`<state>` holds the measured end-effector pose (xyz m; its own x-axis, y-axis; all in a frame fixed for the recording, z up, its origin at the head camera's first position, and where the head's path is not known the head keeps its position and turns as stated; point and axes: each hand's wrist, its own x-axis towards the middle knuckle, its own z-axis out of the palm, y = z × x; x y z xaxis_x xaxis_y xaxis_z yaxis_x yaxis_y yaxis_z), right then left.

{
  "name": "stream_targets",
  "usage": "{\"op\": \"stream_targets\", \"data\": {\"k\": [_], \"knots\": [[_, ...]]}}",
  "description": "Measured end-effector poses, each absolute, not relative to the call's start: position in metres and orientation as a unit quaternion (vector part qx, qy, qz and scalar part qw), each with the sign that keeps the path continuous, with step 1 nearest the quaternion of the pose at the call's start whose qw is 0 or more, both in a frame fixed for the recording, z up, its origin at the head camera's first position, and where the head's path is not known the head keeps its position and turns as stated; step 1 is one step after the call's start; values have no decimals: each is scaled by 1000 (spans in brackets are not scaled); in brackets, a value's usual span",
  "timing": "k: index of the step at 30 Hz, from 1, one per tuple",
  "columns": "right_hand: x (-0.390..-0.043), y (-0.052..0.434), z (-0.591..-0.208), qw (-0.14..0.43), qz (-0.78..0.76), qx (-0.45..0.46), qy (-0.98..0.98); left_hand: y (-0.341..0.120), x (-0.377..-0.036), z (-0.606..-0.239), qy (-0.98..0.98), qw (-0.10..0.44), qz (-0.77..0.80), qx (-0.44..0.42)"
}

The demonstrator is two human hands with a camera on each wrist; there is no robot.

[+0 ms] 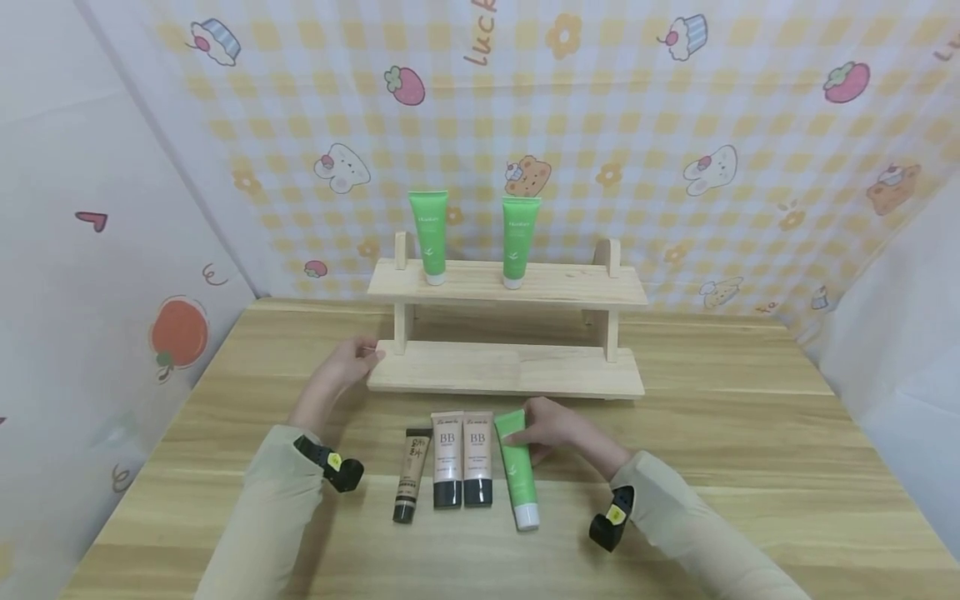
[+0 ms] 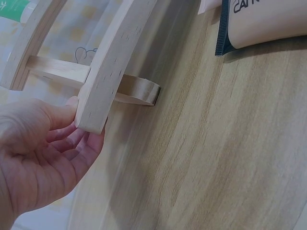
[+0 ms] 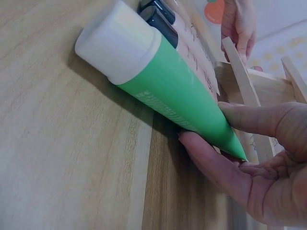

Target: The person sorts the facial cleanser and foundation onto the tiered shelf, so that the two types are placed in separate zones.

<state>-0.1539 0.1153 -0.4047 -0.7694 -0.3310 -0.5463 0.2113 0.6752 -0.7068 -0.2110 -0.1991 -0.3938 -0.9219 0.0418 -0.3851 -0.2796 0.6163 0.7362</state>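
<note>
Item: green tube (image 1: 517,471), lying on table (image 1: 750,467), pinched at its crimped end by my right hand (image 1: 551,429). Left hand (image 1: 347,364) grips shelf (image 1: 506,367) corner. I'd lift level, grip firm.

We see three bright green tubes with white caps: two (image 1: 427,236) (image 1: 519,240) on the pale wooden shelf (image 1: 506,367), one (image 1: 517,471) on the light wood-grain table (image 1: 750,467). Beside it lie two beige tubes (image 1: 447,458) (image 1: 477,457) with black caps and a slimmer tan and black tube (image 1: 411,475). The backdrop (image 1: 637,125) is yellow-and-white check with pink strawberries, cupcakes, bears and bunnies; the sleeves (image 1: 262,517) are pale beige.
</note>
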Motion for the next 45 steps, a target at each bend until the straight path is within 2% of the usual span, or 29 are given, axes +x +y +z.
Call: {"op": "stream_targets", "data": {"k": [29, 45], "knots": [[-161, 140, -384, 370, -439, -102, 812, -200, -211, -393, 884, 189, 423, -63], [-166, 144, -376, 355, -453, -103, 812, -200, -210, -394, 883, 185, 426, -66]]}}
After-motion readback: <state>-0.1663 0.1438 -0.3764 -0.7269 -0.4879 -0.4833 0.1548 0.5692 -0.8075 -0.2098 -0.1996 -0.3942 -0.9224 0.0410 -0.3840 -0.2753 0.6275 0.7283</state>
